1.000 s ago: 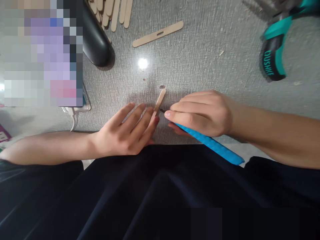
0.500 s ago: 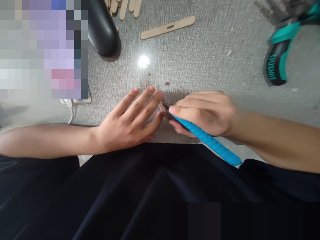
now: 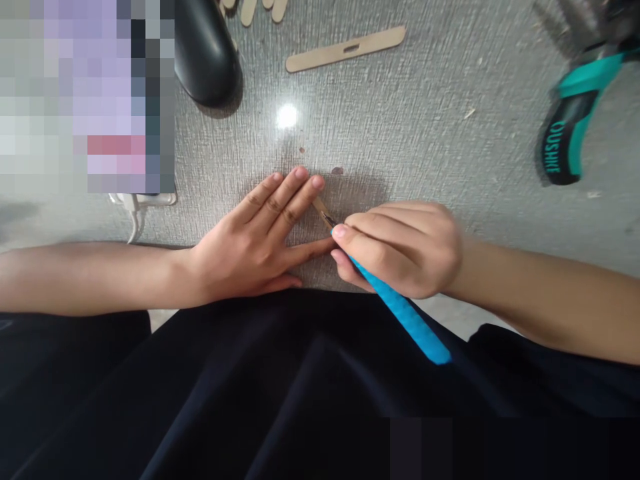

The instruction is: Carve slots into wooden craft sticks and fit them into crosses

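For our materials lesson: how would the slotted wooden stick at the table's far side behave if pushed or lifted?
The slotted wooden stick looks thin and flat: probably light, and likelier to slide than roll on the table. Its slot may weaken the middle, so bending could snap it.

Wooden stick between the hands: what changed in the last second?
The left hand slid forward over the wooden stick, covering most of it. The right hand keeps gripping the blue-handled knife, tip at the stick. The slotted stick and pliers lie unmoved.
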{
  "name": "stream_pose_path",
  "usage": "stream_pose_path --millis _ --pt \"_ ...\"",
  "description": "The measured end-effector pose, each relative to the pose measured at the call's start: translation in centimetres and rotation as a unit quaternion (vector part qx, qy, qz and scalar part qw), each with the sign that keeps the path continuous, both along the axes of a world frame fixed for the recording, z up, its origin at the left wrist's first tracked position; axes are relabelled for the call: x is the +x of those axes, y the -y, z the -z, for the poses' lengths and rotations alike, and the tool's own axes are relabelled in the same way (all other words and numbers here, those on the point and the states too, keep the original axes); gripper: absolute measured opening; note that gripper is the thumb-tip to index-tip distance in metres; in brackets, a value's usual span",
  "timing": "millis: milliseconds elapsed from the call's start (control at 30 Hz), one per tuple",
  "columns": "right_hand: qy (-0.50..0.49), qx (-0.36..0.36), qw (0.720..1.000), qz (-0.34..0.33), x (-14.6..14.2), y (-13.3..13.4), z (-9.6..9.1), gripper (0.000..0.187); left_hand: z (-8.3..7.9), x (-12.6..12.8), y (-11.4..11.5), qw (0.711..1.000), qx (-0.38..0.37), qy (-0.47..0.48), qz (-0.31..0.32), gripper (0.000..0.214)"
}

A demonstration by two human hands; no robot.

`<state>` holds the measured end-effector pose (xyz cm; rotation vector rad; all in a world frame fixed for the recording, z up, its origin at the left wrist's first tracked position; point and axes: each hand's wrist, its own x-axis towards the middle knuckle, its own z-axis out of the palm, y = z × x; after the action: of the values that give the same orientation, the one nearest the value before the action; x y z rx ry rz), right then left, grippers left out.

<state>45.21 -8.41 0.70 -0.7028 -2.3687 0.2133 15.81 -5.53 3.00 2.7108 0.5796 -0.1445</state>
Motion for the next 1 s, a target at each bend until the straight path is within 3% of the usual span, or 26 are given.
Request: stream_pose_path --millis 300,433,633,1000 --pt "0.028 -0.008 1.000 -0.009 0.10 -0.18 -0.70 0.006 0.26 -0.15 0.72 0.999 0.032 0.033 -0.001 0.091" --pt "0.051 -0.003 0.999 -0.007 0.11 -0.11 -0.76 0.013 0.40 -0.22 0.83 0.998 0.053 0.040 -0.001 0.097" --pt "0.035 -0.011 0.999 -0.007 0.19 -0.11 -0.77 0.008 0.33 -0.21 0.78 0.995 0.088 0.048 0.006 0.106" --pt "0.026 0.004 1.000 -0.002 0.07 -0.32 -0.63 0.015 0.26 -0.25 0.66 0.995 0.089 0.042 0.009 0.106"
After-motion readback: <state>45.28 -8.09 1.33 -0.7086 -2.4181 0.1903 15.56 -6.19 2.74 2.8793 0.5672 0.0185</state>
